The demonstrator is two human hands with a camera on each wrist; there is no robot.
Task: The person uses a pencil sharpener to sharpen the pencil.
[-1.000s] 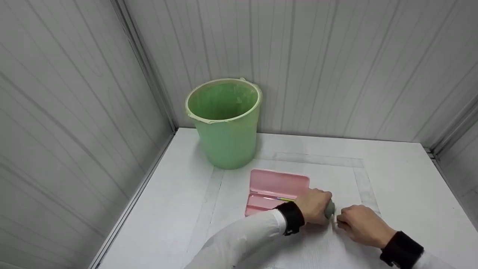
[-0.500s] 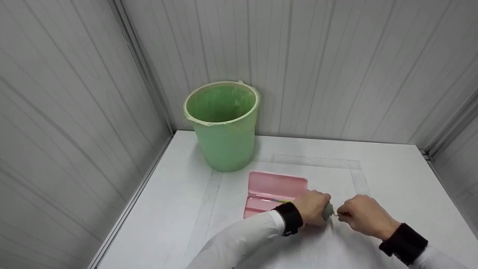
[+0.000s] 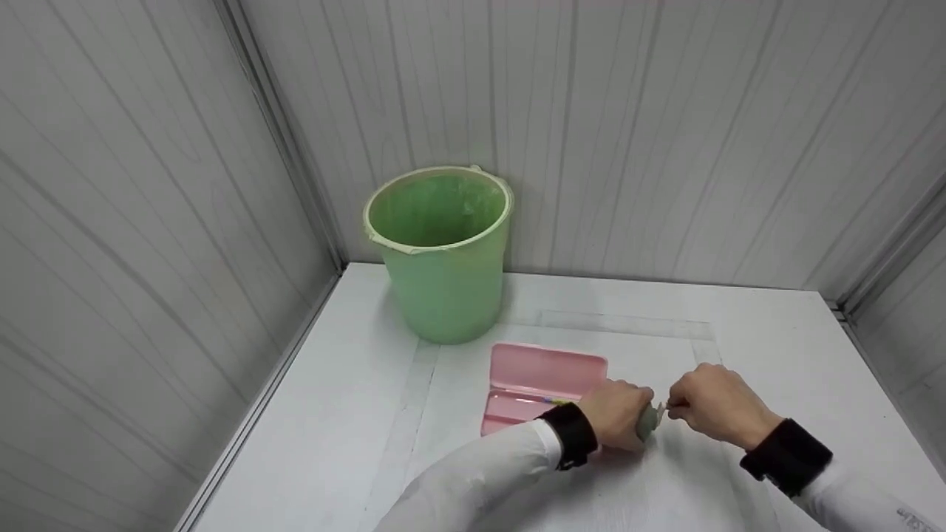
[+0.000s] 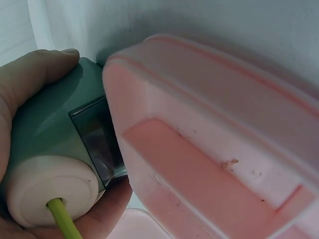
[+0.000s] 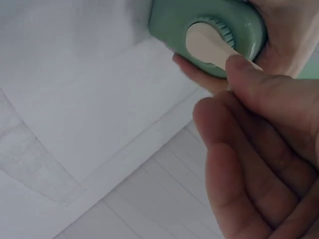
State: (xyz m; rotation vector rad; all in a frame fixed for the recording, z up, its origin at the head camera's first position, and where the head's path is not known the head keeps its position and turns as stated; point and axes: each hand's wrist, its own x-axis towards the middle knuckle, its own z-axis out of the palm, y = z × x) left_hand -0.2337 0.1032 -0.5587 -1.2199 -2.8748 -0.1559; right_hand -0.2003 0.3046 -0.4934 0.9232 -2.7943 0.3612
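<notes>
My left hand grips a green hand-crank pencil sharpener with a dark clear window, thumb and fingers wrapped round its body. A yellow-green pencil sticks out of the round pale face in the left wrist view. On the opposite end is the cream crank. My right hand pinches the crank's end between thumb and forefinger, the other fingers curled below. Right beside the sharpener lies an open pink pencil case, its near part covered by the left hand and forearm.
A tall green bucket stands on the white table behind the case, near the back wall. Pale tape strips mark the tabletop. Panelled walls enclose the back and sides.
The right hand has moved away from the front edge, upward in the head view, and the crank has turned with it. The left hand stays in place round the sharpener.
</notes>
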